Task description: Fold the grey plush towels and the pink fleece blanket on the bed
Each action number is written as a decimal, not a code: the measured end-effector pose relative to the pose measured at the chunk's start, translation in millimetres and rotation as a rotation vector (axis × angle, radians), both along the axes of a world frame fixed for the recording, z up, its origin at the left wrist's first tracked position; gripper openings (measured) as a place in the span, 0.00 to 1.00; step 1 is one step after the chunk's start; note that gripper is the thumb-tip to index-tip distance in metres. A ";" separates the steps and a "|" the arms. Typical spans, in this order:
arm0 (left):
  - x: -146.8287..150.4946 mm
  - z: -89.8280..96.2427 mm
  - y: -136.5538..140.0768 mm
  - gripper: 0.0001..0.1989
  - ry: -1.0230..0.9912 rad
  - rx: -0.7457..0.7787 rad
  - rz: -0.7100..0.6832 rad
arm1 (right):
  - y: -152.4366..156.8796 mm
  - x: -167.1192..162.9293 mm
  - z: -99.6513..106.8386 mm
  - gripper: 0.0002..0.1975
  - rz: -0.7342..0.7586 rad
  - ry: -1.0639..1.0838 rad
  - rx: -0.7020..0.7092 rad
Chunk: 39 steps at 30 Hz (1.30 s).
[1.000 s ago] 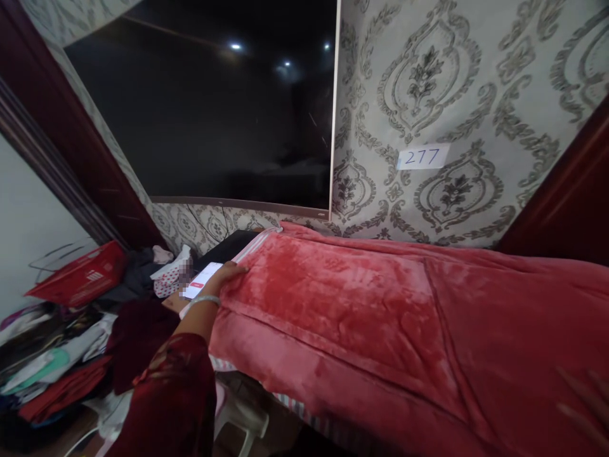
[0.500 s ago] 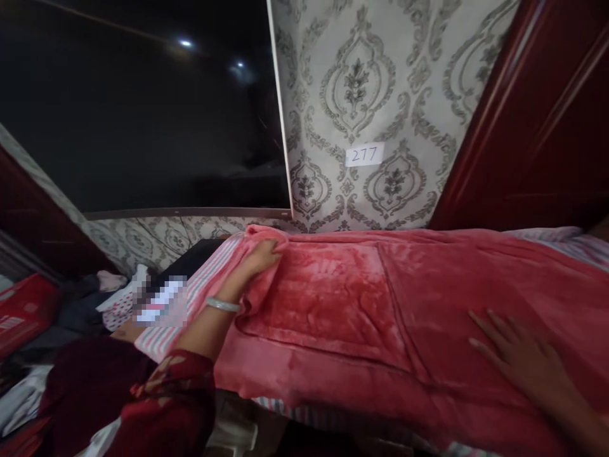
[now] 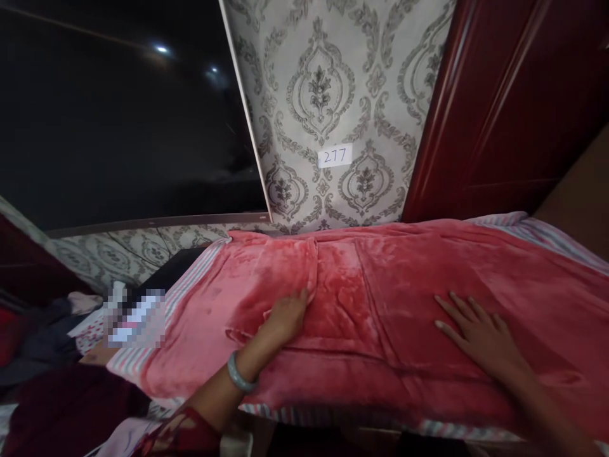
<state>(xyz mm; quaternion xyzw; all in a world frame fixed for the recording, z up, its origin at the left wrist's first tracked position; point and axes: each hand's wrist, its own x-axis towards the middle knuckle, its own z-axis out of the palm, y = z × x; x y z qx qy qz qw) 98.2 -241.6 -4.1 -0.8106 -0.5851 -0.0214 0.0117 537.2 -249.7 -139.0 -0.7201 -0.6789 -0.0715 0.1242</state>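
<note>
A red plush cloth [image 3: 328, 292] is laid out in front of me, with a panel at its left [image 3: 280, 266] folded over towards the middle. My left hand [image 3: 288, 314], with a pale bangle on its wrist, has its fingers curled at the free edge of that folded panel. Further right, my right hand [image 3: 480, 336] rests flat on the red plush with its fingers spread. Under the cloth, a paler pink plush cover [image 3: 190, 330] shows on the left, and striped fabric [image 3: 190, 279] borders it.
Behind stands a patterned wall with a paper label [image 3: 335, 155] reading 277. A large dark screen [image 3: 124, 127] is at the upper left, a dark red wooden panel [image 3: 476, 120] at the right. Heaped clothes [image 3: 61, 400] lie at the lower left, near a pixelated patch.
My left hand has moved right and towards me, and the left panel of cloth now lies over, uncovering pink cover at the left. My right hand still lies flat. The view has turned right.
</note>
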 end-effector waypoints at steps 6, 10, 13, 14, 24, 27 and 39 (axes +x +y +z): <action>-0.7 21.1 -8.2 0.23 0.022 -0.020 0.043 | 1.8 0.6 -0.1 0.37 0.005 0.016 -0.005; 16.4 20.3 -4.1 0.23 -0.029 0.055 0.050 | 5.0 6.8 8.2 0.35 0.001 0.073 -0.024; 24.0 0.8 -9.2 0.23 -0.026 -0.028 -0.004 | 10.5 1.6 29.6 0.31 0.048 0.171 0.066; 23.8 -6.5 -13.0 0.23 -0.033 -0.039 -0.021 | 14.0 -5.7 38.6 0.30 0.089 0.234 0.118; -14.0 -62.3 -57.3 0.32 -0.196 0.521 -0.060 | 110.3 -200.1 105.0 0.30 0.265 1.347 -0.348; -26.3 -76.5 -59.4 0.32 -0.295 0.643 0.039 | 137.0 -240.3 115.0 0.35 0.129 1.423 -0.458; -26.0 -74.2 -46.7 0.21 -0.364 0.703 -0.206 | 196.0 -309.5 101.5 0.41 0.215 1.423 -0.204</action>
